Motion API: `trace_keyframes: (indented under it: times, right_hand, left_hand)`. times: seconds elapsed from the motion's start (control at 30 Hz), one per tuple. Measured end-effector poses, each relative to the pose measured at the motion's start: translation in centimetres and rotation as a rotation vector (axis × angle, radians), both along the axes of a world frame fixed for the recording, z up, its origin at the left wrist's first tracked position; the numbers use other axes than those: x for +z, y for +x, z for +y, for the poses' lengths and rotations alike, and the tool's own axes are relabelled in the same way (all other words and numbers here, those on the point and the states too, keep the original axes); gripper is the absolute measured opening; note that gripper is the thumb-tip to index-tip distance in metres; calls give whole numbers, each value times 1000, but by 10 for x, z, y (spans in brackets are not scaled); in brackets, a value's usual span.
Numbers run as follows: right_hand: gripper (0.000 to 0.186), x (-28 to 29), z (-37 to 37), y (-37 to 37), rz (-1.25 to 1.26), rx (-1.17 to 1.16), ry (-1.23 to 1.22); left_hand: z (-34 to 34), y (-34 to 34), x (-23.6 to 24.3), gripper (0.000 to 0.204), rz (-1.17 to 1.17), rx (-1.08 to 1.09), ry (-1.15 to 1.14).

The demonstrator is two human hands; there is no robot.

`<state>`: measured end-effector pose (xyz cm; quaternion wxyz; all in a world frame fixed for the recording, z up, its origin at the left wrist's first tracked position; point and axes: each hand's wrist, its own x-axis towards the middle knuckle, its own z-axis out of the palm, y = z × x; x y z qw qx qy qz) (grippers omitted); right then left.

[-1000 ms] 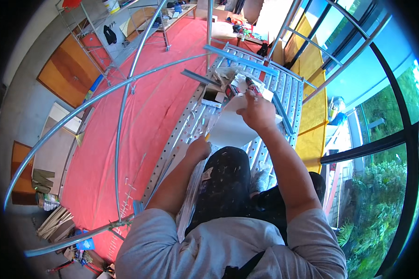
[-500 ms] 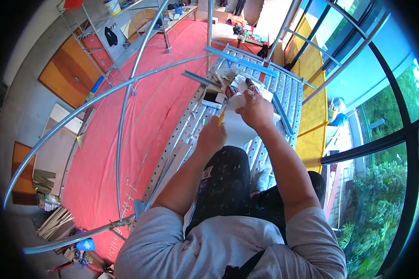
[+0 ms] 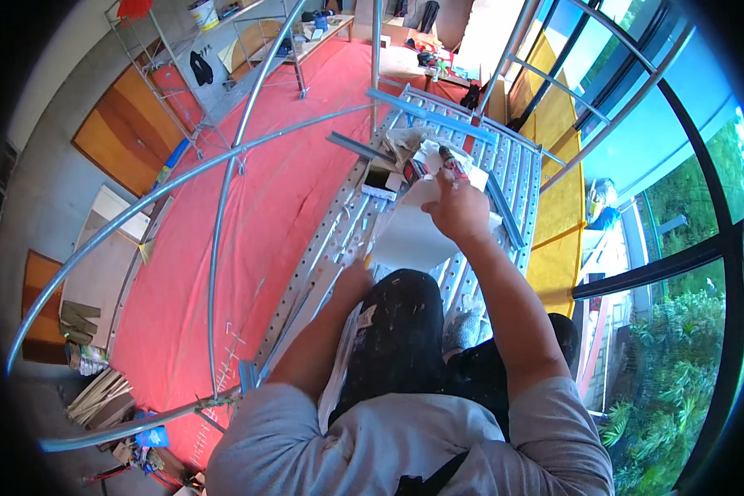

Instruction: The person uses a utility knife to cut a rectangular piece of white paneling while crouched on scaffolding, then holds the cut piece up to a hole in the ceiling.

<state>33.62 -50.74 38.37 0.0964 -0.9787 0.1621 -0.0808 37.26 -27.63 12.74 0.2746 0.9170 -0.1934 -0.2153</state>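
Observation:
A white board [image 3: 413, 236] lies on the perforated metal platform [image 3: 506, 165] in front of my knees. My right hand [image 3: 461, 207] rests on it, thumb out to the left and fingertips beside a red-and-black tool [image 3: 451, 163]. My left hand [image 3: 354, 281], partly dim beside my dark-clad knee, is closed round a thin yellow pencil-like tool [image 3: 367, 261] at the board's lower left. Long pale strips [image 3: 312, 298] lie alongside that hand. An open box [image 3: 380, 183] and crumpled paper [image 3: 405, 140] sit beyond the board.
Curved steel tubes [image 3: 182, 190] cross over a pink floor covering [image 3: 165, 314] on the left. Metal channels [image 3: 504, 207] lie on the platform. A scaffold rail [image 3: 608, 124], yellow sheeting [image 3: 550, 256] and windows [image 3: 670, 347] line the right. A loaded workbench [image 3: 339, 21] stands behind.
My left hand rose over the board toward my right hand half a second ago, then dropped back down and left with the yellow tool. My right hand has barely moved.

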Motion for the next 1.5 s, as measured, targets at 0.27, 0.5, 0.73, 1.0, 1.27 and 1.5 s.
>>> trace_keyframes:
  times: [0.27,0.5,0.73,1.0,1.27,1.5]
  right_hand:
    - [53,-12,-21,-8,-28,-41,-12]
    - [53,-14,-14,-3,-61,-6,0]
    - [52,-14,-21,-6,-31,-27,-25]
    - [55,-16,-21,-2,-20,-34,-13]
    - [55,-17,-16,-6,-46,-25,-32]
    - [52,-12,-20,-7,-23,-44,1]
  left_hand:
    - [-70,-2,173,41,-123,51,-184]
    - [-50,8,43,41,-111,39,-104]
    - [-52,-3,93,39,-131,96,-176]
    - [-92,-6,169,36,-123,32,-179]
    - [-36,-17,40,38,-6,90,-74]
    - [-69,-6,140,36,-130,157,-283]
